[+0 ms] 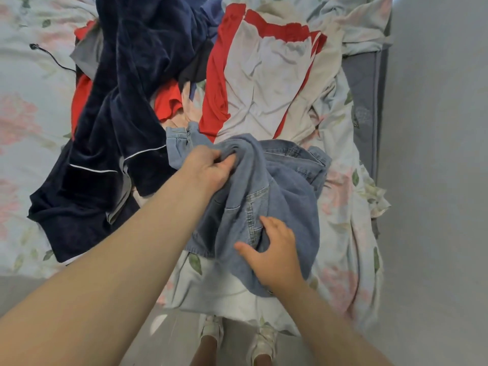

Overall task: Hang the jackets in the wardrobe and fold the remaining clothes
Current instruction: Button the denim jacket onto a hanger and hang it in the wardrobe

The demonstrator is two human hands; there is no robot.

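Premises: a domestic bedroom. Evidence: a bed (343,207) dressed in a floral sheet (26,114), a grey mattress edge (367,83) exposed, loose clothes (158,62) heaped on it, plain wall (435,154) alongside.

The jacket (277,186) is lying on the bed (348,220) between the left hand (208,167) and right hand (274,257), other clothes (126,101) sitting beyond.

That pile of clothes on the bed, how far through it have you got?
Nothing looks finished: no folded stack or hanger shows. In hand is the denim jacket: the left hand grips its bunched cloth, the right hand touches its lower part. Left lying in a heap on the floral bedsheet: a navy velvet garment and a red and white garment.
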